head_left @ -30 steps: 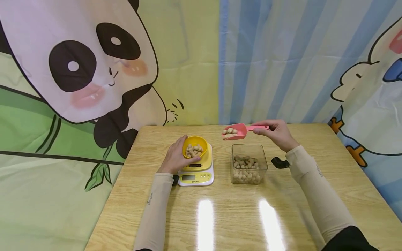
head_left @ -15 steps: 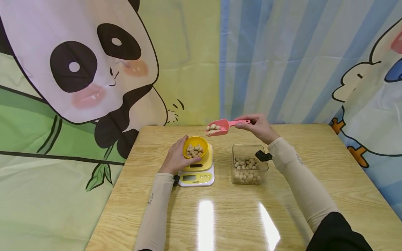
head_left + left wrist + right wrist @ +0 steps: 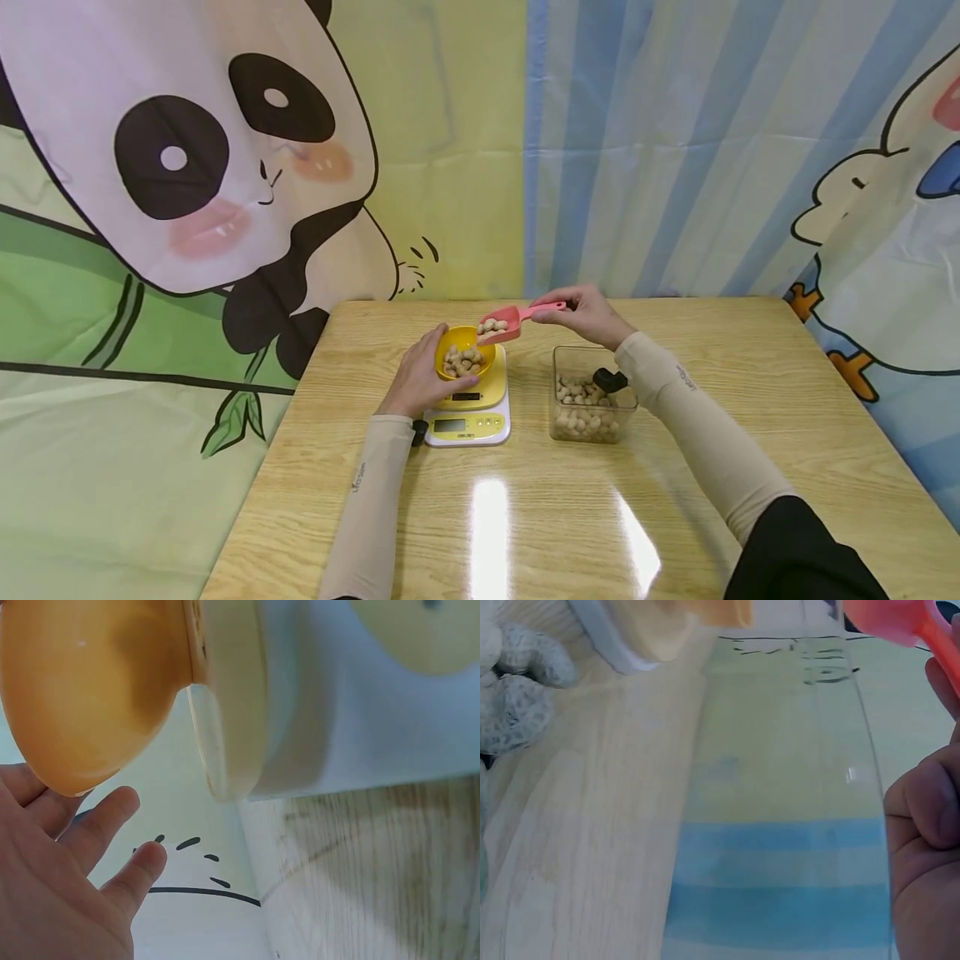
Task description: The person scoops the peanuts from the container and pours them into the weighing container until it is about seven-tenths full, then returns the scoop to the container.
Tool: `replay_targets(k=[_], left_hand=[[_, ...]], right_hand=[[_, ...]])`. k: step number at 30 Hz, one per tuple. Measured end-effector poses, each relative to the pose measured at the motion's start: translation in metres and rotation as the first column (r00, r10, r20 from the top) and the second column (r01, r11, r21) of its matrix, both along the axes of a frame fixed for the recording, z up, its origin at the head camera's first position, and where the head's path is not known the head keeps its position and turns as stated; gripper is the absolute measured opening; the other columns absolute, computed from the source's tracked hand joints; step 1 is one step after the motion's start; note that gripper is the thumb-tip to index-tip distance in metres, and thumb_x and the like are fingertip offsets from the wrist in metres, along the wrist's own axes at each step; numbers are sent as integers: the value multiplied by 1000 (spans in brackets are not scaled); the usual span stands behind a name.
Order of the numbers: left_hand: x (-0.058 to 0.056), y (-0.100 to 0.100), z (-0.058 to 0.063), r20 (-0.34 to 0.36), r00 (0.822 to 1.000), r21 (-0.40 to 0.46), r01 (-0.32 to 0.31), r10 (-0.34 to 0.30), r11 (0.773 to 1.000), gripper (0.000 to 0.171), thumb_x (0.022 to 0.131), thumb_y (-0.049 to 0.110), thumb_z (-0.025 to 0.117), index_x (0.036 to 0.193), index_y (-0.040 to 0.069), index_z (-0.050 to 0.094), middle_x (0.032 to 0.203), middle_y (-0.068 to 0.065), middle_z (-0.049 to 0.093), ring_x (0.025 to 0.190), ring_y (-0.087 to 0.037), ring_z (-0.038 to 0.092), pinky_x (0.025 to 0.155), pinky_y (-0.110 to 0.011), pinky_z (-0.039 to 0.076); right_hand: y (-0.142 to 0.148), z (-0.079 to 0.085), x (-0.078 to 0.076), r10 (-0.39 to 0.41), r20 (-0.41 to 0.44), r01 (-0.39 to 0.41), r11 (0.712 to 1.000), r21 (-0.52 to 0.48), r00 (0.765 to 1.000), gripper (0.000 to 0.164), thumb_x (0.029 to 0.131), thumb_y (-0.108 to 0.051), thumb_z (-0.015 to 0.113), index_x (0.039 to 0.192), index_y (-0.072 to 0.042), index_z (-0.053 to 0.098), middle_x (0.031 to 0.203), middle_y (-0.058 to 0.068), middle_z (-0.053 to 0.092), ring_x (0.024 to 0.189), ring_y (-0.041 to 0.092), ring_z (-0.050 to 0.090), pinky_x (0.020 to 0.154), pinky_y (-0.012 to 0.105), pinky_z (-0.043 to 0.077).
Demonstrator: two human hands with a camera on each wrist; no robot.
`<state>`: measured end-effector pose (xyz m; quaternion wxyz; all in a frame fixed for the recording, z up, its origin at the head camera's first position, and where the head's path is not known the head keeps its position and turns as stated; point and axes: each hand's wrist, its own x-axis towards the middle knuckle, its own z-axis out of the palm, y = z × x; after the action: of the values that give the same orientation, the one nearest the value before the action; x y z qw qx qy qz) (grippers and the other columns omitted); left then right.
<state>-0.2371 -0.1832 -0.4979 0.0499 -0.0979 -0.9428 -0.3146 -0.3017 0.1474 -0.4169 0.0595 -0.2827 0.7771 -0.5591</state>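
A yellow bowl (image 3: 456, 336) of unshelled peanuts (image 3: 462, 361) sits on a yellow and white kitchen scale (image 3: 468, 426). My left hand (image 3: 422, 375) holds the bowl from the left, thumb across its near side. In the left wrist view, fingertips of that left hand (image 3: 67, 877) meet the bowl (image 3: 82, 690), while two fingers stand apart from it. Between thumb and fingers, my right hand (image 3: 585, 315) pinches the handle of a pink scoop (image 3: 512, 318). Peanuts lie in the scoop, whose front edge is over the bowl's right rim.
A clear square container (image 3: 590, 406) of peanuts stands right of the scale, under my right wrist. Around both is the wooden table (image 3: 555, 517). Behind its far edge hangs a cartoon-printed curtain (image 3: 465, 208).
My right hand has carried the loaded scoop leftward, from above the far side of the container to the bowl's right rim. The left hand and bowl have stayed in place.
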Motion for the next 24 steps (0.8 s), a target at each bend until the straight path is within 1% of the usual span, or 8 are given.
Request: replay_targets(k=[2, 4, 6, 9, 11, 15, 20, 24], left_hand=[[0, -1, 0, -3, 1000, -1, -2, 2, 1000, 116, 72, 69, 80, 162, 22, 24, 164, -2, 31, 146, -34, 32, 116, -63, 27], [0, -1, 1, -7, 1000, -1, -3, 3, 1000, 117, 72, 70, 80, 162, 21, 25, 164, -3, 31, 146, -35, 32, 116, -63, 28], [-1, -1, 1, -10, 1000, 1, -4, 4, 1000, 117, 71, 69, 80, 162, 20, 26, 163, -4, 32, 146, -35, 33, 116, -63, 28], [0, 0, 0, -5, 1000, 0, -5, 5, 1000, 117, 71, 69, 81, 162, 21, 25, 164, -4, 32, 146, -35, 33, 116, -63, 28], [0, 0, -1, -2, 1000, -4, -7, 7, 1000, 117, 71, 69, 81, 162, 22, 24, 164, -4, 31, 146, -35, 33, 116, -63, 28], [1, 1, 0, 0, 1000, 2, -5, 5, 1000, 117, 72, 67, 81, 163, 24, 23, 164, -4, 31, 146, -35, 32, 115, -64, 28], [2, 1, 0, 3, 1000, 15, -6, 6, 1000, 115, 72, 66, 82, 162, 24, 23, 164, -3, 31, 145, -34, 33, 115, -63, 29], [2, 1, 0, 0, 1000, 18, -6, 6, 1000, 115, 72, 65, 82, 162, 25, 24, 163, -2, 32, 145, -34, 33, 115, -63, 29]], right_hand=[[-3, 0, 0, 10, 11, -11, 1000, 22, 1000, 26, 92, -30, 77, 113, -13, 78, 93, 12, 72, 64, 15, 45, 58, 28, 43], [-6, 1, 1, 18, 14, -19, 998, 60, 1000, 28, 92, -32, 78, 113, -14, 78, 87, 11, 70, 60, 15, 43, 55, 27, 41], [-8, 1, 1, 31, -11, -29, 992, 121, 999, 29, 91, -35, 78, 112, -16, 79, 84, 8, 70, 57, 14, 40, 52, 27, 37], [-12, 1, 1, 61, -68, -44, 973, 227, 996, 28, 89, -39, 79, 109, -20, 80, 76, 3, 67, 54, 14, 36, 50, 27, 33], [-14, 1, 1, 84, -99, -54, 962, 269, 992, 27, 88, -39, 80, 108, -22, 80, 81, -1, 70, 55, 14, 37, 50, 27, 34], [-17, 2, 2, 99, -116, -63, 959, 278, 988, 26, 87, -38, 81, 107, -21, 80, 84, -2, 72, 56, 14, 38, 51, 27, 34], [-17, 5, 5, 94, -101, -64, 962, 264, 990, 26, 87, -36, 82, 107, -19, 80, 82, 2, 71, 56, 15, 38, 51, 27, 34], [-15, 9, 8, 68, -78, -46, 966, 255, 995, 27, 87, -33, 81, 109, -17, 80, 80, 7, 68, 56, 15, 37, 52, 26, 33]])
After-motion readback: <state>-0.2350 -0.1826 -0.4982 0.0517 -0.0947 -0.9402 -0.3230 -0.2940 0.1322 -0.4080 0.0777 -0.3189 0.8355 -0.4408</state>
